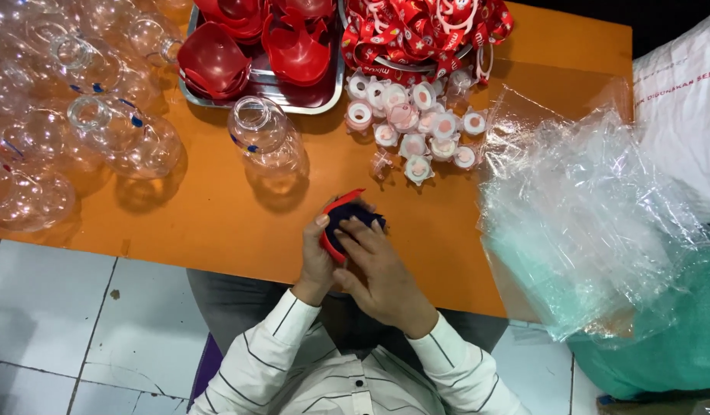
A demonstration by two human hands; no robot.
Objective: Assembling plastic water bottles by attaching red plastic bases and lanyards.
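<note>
Both hands at the near edge of the orange counter (216,223), centre, working one red cap (341,219) with a dark blue inner part. Left hand (318,257) wraps it from the left, fingers closed on its rim; right hand (379,273) lies over the top, fingers curled onto the blue part. Cap is tilted, held just above the counter.

Open counter left of the hands, up to the near edge. Right side crowded by a pile of clear plastic bags (585,223) overhanging the near edge.

Far left: clear plastic bottles (78,115) lying loose, one clear bottle (266,138) apart, just beyond the hands. Far centre: metal tray (316,104) holding stacked red caps (247,46). Right of it, a round tray, rim mostly hidden, heaped with red straps (416,31). Near that, a cluster of small white-and-pink spouts (416,127) loose on the counter.
</note>
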